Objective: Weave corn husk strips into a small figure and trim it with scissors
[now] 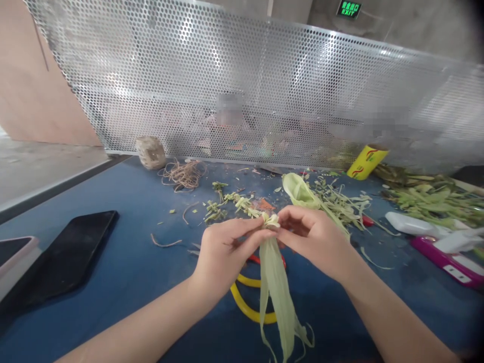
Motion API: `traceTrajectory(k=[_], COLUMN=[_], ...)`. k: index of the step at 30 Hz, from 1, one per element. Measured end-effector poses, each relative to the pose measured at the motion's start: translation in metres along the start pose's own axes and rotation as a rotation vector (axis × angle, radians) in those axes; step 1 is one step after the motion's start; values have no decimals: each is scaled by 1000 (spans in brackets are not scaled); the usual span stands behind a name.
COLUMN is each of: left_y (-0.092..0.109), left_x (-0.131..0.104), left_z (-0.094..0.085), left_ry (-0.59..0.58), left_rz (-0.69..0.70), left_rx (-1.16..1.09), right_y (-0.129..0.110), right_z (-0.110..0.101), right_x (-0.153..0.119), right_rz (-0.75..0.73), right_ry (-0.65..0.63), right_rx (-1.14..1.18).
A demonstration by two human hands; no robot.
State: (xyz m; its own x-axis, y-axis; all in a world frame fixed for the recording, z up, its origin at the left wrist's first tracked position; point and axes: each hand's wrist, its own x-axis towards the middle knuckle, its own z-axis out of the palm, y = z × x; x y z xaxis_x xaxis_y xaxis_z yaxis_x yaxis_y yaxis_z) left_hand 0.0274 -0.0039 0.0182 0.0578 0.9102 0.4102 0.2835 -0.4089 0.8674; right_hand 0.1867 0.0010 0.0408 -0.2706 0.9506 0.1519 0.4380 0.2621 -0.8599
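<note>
Near the middle of the blue table, my left hand pinches a pale green corn husk strip at its folded upper end. My right hand closes on the same folded end from the other side, fingertips almost touching those of the left. Long, thin husk tails hang down from the fingers toward me. Behind the husk lie scissors with yellow loop handles, partly hidden by it. Just beyond my fingers are small knotted green husk pieces. A wider, cupped green husk lies behind my right hand.
A black phone and a pink-edged phone lie at left. Tangled brown twine and a twine roll sit farther back. At right are a yellow tube, green husks and a purple-and-white device. A perforated metal panel borders the far side.
</note>
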Motion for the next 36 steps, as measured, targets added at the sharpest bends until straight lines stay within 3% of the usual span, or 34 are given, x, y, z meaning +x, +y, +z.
traceTrajectory(k=[8,15,20,24,30,33,36], left_y=[-2,-3,-6,-7,-3,0,0], left_x=[0,0,2,2,1,0,-1], left_z=[-1,-1,0,0,0,0,1], left_ry=[8,40,52,24,-15,-31,-61], left_rz=[211,359,428,448,401,336,262], left_rx=[211,283,268,260,208,192,171], right_y=[-6,-12,-9,-6,-4,-1,4], right_z=[-11,-2,4,4,5,4,3], right_x=[-8,-16,-16,-16,-12,-9,-6], right_rz=[-138,-258,-432,-539,-571,-538,-612], right_ry=[-32,260,344,372,464,375,324], right_rx=[-283,-327,-450,-502,-499,-514,-553])
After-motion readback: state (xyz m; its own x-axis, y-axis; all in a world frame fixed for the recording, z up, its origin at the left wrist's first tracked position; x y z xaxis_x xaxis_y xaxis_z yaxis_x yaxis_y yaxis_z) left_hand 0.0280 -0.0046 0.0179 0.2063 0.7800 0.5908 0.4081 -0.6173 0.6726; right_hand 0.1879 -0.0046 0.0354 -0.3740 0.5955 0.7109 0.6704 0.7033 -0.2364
